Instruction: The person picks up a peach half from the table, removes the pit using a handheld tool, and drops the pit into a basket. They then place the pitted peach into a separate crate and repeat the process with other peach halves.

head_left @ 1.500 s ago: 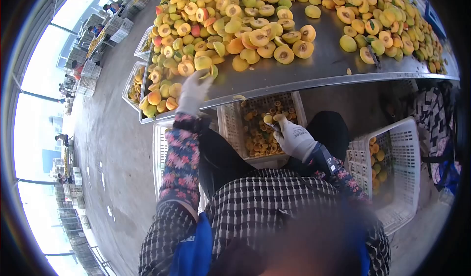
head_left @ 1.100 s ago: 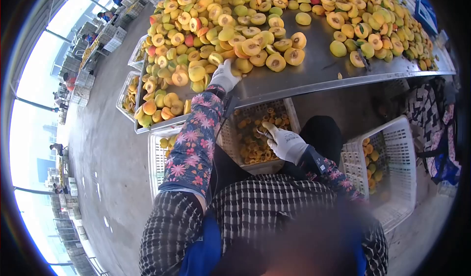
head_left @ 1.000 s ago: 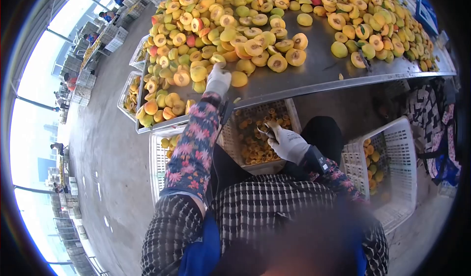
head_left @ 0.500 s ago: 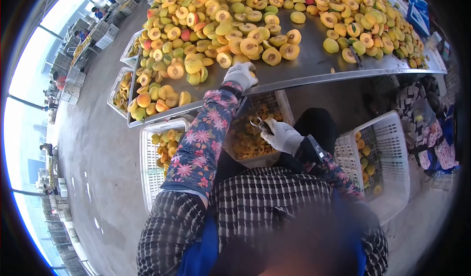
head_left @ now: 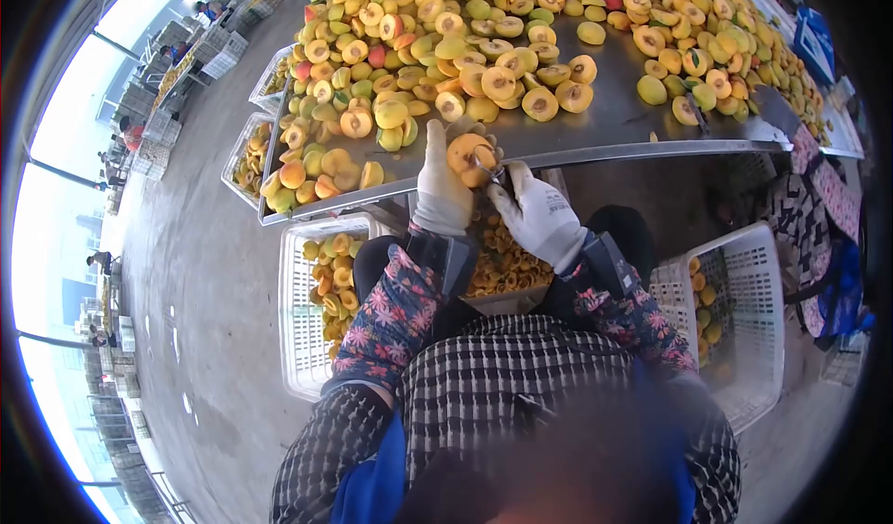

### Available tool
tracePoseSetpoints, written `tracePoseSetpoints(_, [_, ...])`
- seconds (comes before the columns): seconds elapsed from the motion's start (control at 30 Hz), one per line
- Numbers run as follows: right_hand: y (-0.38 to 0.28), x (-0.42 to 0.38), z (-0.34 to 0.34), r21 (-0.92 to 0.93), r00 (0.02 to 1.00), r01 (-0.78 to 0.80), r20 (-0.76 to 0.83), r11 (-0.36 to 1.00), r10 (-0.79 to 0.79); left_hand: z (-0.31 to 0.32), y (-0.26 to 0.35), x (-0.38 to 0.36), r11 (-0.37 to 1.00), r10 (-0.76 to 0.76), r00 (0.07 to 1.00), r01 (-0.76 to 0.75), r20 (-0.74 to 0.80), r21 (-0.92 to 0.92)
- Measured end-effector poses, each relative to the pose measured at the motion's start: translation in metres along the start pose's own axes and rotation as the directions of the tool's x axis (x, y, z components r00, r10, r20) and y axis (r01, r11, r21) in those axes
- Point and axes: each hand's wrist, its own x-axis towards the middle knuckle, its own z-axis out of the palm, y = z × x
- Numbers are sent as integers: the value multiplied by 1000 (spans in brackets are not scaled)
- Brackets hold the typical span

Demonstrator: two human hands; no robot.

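Note:
A halved peach (head_left: 472, 158), cut face up, rests in my gloved left hand (head_left: 445, 181) just off the table's front edge. My gloved right hand (head_left: 542, 215) grips a small metal pitting tool (head_left: 493, 172), whose looped end touches the peach's centre. Beyond my hands, many halved peaches (head_left: 409, 82) lie heaped on the metal table (head_left: 609, 119). Below my hands a crate of small peach pieces (head_left: 507, 262) stands between my knees, partly hidden by my hands and wrists.
White crates with peach halves stand at my left (head_left: 296, 310) and right (head_left: 758, 310). A co-worker's patterned sleeve (head_left: 831, 189) reaches to the table at the right. Other people and stacked crates are far left.
My left hand has come back from the heap with a peach half and turned palm up. My right hand has moved up, bringing the tool to the peach. The co-worker's arm now reaches the table.

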Motion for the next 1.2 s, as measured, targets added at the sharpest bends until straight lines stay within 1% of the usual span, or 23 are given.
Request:
tracePoseSetpoints(0.03, [0, 1, 5, -55, 1000, 14, -6, 998, -14, 2, -3, -2, 999, 26, 1000, -26, -14, 26])
tracePoseSetpoints(0.13, [-12, 0, 2, -115, 978, -153, 128, 981, 167, 7, -7, -9, 989, 105, 994, -100, -40, 112])
tracePoseSetpoints(0.23, [-6, -7, 7, -79, 991, -87, 99, 993, 94, 8, -11, -14, 983, 137, 990, -134, -18, 129])
tracePoseSetpoints(0.33, [-8, -9, -9, -113, 965, -51, 250, 992, 78, 3, -6, -17, 975, 31, 1000, -31, 3, 221])
tracePoseSetpoints(0.43, [9, -12, -7, 8, 961, 27, 274, 1000, -28, -3, -1, -15, 929, -57, 996, 30, 65, 368])
tracePoseSetpoints(0.53, [11, -18, -1, 250, 971, -17, 235, 968, -43, -8, 3, -12, 872, -103, 984, 18, 147, 489])
tracePoseSetpoints(0.57, [13, -21, 3, 360, 961, -118, 274, 925, 16, -10, 2, -12, 886, -102, 982, 15, 162, 463])
tracePoseSetpoints(0.63, [14, -23, 11, 545, 924, -310, 366, 779, 112, -10, 0, -10, 911, -97, 976, 8, 196, 411])
tracePoseSetpoints(0.7, [5, -23, 15, 751, 874, -479, 457, 454, 166, 0, -9, -16, 938, 40, 994, -71, 97, 340])
tracePoseSetpoints(0.73, [-1, -22, 13, 779, 846, -532, 500, 331, 184, 4, -11, -18, 944, 106, 993, -115, 44, 308])
tracePoseSetpoints(0.77, [-7, -22, 11, 792, 816, -576, 541, 202, 202, 5, -12, -19, 951, 97, 995, -98, 18, 293])
tracePoseSetpoints(0.8, [-13, -21, 6, 778, 786, -611, 575, 147, 226, 6, -12, -18, 958, 87, 996, -81, -7, 275])
tracePoseSetpoints(0.87, [-14, -20, 2, 743, 729, -669, 650, 23, 213, 6, -13, -15, 973, 53, 998, -44, -33, 228])
tracePoseSetpoints(0.93, [-6, -21, 2, 690, 678, -714, 723, -113, 134, 3, -15, -12, 985, 2, 999, 4, -36, 172])
tracePoseSetpoints(1.03, [5, -20, 1, 627, 654, -732, 756, -267, -20, 9, -15, -15, 987, -75, 993, 87, -91, 138])
tracePoseSetpoints(1.13, [8, -23, 1, 600, 640, -739, 767, -307, -41, 4, -17, -9, 975, -178, 983, 182, -38, 130])
tracePoseSetpoints(1.2, [17, -28, -2, 621, 668, -729, 737, -287, -103, 8, -19, -12, 975, -141, 989, 147, -45, 169])
